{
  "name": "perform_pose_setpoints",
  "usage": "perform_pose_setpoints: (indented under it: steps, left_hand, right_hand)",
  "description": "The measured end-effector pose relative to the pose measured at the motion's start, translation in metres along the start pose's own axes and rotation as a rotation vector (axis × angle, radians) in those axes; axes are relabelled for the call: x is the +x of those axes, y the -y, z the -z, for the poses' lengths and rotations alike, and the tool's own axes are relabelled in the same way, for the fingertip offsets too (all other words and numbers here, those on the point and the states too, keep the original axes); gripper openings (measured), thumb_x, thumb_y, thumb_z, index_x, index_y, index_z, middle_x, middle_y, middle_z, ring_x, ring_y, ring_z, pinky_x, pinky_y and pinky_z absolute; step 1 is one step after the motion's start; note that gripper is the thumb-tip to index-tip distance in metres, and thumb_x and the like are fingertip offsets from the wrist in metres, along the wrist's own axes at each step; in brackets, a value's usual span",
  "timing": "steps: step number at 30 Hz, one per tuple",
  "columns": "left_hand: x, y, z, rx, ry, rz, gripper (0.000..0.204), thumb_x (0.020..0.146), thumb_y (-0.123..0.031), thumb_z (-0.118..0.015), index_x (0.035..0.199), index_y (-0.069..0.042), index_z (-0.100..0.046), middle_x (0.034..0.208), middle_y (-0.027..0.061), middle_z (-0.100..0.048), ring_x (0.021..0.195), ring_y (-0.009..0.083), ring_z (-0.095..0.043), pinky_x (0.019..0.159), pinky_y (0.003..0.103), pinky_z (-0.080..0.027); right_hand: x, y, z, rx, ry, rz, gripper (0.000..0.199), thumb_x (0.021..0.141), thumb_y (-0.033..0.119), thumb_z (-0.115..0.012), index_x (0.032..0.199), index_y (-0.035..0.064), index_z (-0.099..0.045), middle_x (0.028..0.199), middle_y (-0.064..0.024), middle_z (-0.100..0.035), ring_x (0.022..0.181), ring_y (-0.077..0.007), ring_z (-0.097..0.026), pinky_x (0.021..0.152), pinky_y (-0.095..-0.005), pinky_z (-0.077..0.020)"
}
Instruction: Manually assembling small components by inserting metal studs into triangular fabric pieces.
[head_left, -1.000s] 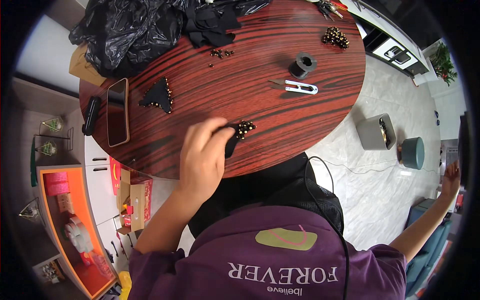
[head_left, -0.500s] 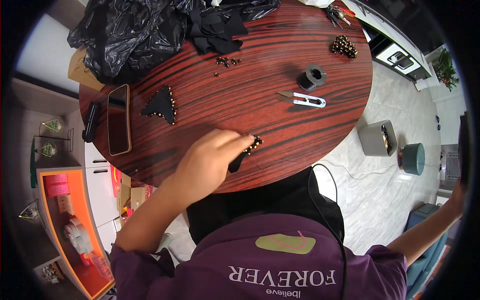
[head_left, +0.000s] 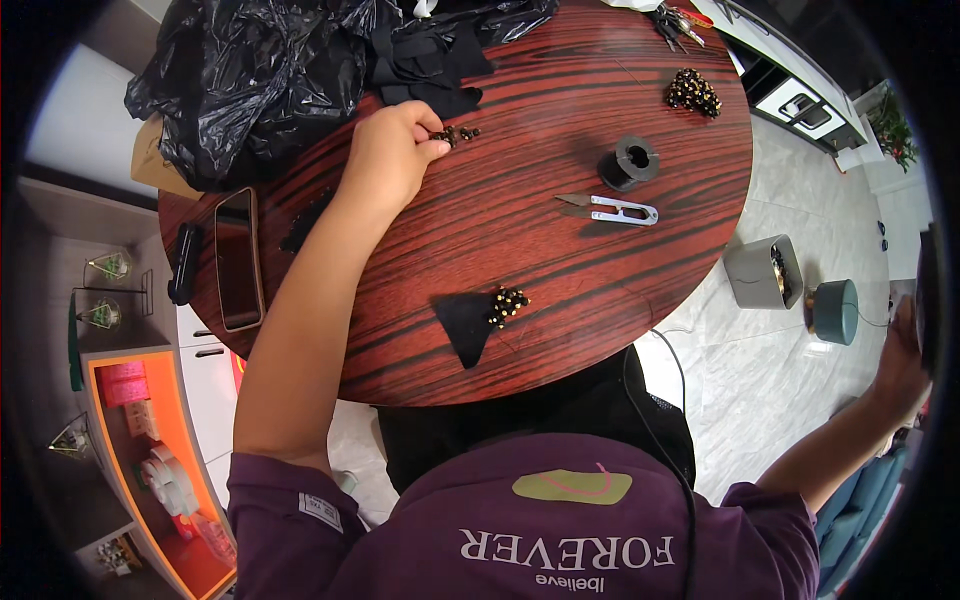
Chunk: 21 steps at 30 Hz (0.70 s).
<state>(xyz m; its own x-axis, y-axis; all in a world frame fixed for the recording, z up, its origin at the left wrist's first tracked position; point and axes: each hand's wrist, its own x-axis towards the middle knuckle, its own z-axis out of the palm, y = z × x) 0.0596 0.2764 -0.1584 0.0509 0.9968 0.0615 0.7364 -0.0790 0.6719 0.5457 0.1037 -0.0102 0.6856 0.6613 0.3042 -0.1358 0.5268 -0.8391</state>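
Observation:
My left hand (head_left: 392,155) reaches across the table, thumb and forefinger drawn together on a bead at the edge of a small cluster of dark and gold beads (head_left: 460,135). A black triangular cloth piece (head_left: 462,328) lies near the table's front edge, with dark and gold beads (head_left: 508,305) bunched at its right corner. A second black cloth piece (head_left: 306,222) is partly hidden under my left forearm. My right hand (head_left: 902,350) is raised out at the far right rim, away from the table; its fingers are lost in the dark edge.
On the table are thread snips (head_left: 622,210), a black spool (head_left: 630,163), a bead pile (head_left: 692,92), a phone (head_left: 238,260), black plastic bags (head_left: 250,90) and black cloth strips (head_left: 430,65). A grey bin (head_left: 762,275) and a teal stool (head_left: 835,312) stand on the floor.
My left hand has left the beaded cloth near the front edge and moved far and left to the loose beads. My right hand has shifted slightly at the right rim.

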Motion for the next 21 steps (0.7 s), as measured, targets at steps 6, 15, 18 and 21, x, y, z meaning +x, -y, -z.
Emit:
perform_pose_setpoints:
  steps: [6,15,18,21]
  left_hand:
    - [0.000,-0.008,0.007,0.308,0.082,-0.096,0.009,0.079,0.003,-0.063,0.087,-0.001,-0.061,0.072,0.0054,-0.059,0.059,0.0143,-0.053,0.060,0.027,-0.048]
    - [-0.077,-0.013,0.024,-0.393,0.110,0.118,0.002,0.087,0.000,-0.057,0.088,-0.002,-0.057,0.082,0.0077,-0.060,0.067,0.0146,-0.055,0.062,0.023,-0.048]
    - [-0.118,-0.015,0.034,-1.296,0.204,0.292,0.004,0.092,-0.001,-0.052,0.095,-0.001,-0.055,0.087,0.0065,-0.057,0.073,0.0129,-0.056,0.065,0.020,-0.046]
    - [-0.145,-0.009,0.029,-2.075,0.418,0.383,0.008,0.095,-0.002,-0.049,0.100,-0.001,-0.054,0.091,0.0067,-0.056,0.076,0.0115,-0.054,0.066,0.019,-0.045]
  right_hand:
    - [-0.017,-0.024,-0.018,-0.001,0.507,-0.112,0.030,0.100,0.012,-0.044,0.127,-0.0022,-0.046,0.073,-0.0016,-0.044,0.057,-0.0076,-0.031,0.050,-0.0197,-0.0268]
    - [-0.083,-0.026,-0.051,-0.216,0.570,-0.009,0.039,0.099,0.010,-0.043,0.135,-0.0063,-0.042,0.082,-0.0070,-0.056,0.054,-0.0069,-0.039,0.050,-0.0180,-0.0348]
    - [-0.139,-0.056,-0.102,-0.135,0.736,-0.031,0.026,0.092,0.005,-0.052,0.115,-0.0046,-0.061,0.079,-0.0106,-0.064,0.062,-0.0111,-0.058,0.052,-0.0166,-0.0407]
    - [-0.190,-0.059,-0.140,-0.133,0.890,-0.503,0.021,0.090,-0.002,-0.057,0.110,-0.0028,-0.065,0.087,-0.0085,-0.067,0.071,-0.0112,-0.063,0.060,-0.0191,-0.0477]
